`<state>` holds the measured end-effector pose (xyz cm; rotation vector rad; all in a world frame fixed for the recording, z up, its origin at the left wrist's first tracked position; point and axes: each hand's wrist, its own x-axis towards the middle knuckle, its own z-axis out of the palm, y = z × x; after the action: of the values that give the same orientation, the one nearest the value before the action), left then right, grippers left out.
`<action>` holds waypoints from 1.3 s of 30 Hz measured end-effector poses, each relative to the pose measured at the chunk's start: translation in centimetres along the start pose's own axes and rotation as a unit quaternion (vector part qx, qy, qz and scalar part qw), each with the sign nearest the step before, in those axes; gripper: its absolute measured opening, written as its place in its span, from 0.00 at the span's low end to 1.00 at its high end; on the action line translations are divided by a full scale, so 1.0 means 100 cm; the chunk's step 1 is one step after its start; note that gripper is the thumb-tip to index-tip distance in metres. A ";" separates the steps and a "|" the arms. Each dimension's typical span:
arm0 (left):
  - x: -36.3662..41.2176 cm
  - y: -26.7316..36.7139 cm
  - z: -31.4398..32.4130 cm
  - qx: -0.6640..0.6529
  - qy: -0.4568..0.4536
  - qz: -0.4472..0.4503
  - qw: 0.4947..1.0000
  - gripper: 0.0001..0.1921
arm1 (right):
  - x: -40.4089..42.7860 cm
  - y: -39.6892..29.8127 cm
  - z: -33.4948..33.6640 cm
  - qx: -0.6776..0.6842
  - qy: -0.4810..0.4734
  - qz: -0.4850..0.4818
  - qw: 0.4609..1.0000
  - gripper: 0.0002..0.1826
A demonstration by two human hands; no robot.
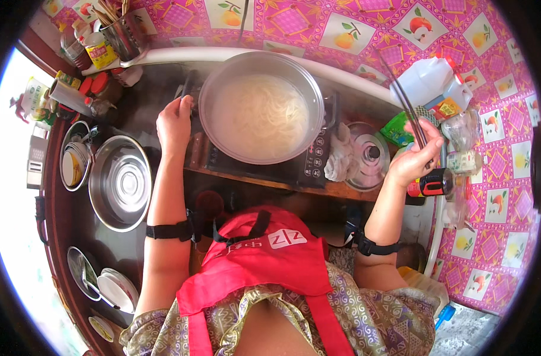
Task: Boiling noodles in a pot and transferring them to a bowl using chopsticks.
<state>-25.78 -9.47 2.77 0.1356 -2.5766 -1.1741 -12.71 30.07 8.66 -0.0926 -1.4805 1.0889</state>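
A large metal pot (260, 109) of noodles in cloudy liquid stands on a black induction cooker (315, 164). Left of the pot, my left hand (174, 124) is closed around a dark handle (189, 84); where the handle joins is hard to see. On the right, my right hand (417, 155) holds a pair of dark chopsticks (404, 95), their long ends pointing up and away from the pot. Between the pot and this hand lie a crumpled whitish cloth (341, 158) and a pot lid (366, 169) with a black knob.
An empty steel basin (121, 183) stands at left, near a pan holding bowls (76, 155) and stacked plates (117, 289). Jars (105, 86) and a chopstick holder (123, 40) are at the upper left. Plastic jugs (424, 80) and a dark-handled container (431, 182) stand at right.
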 end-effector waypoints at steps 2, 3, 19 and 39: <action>-0.001 -0.001 0.000 -0.019 -0.007 -0.022 1.000 0.17 | 0.003 0.010 -0.008 -0.058 0.002 -0.086 0.995 0.23; -0.001 -0.002 0.001 -0.019 -0.008 -0.021 1.000 0.17 | 0.001 0.011 -0.012 -0.087 -0.045 -0.072 0.993 0.22; -0.003 0.003 0.005 -0.023 0.016 -0.020 0.999 0.15 | -0.124 0.165 -0.056 -0.457 -0.682 0.200 0.535 0.18; -0.005 0.002 0.012 -0.050 0.038 -0.053 0.997 0.14 | -0.115 0.202 0.020 -0.371 -0.618 0.137 0.679 0.26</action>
<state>-25.65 -8.34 2.05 0.2932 -2.4661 -1.3058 -21.84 33.03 -12.63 -0.1598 -3.2050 0.6238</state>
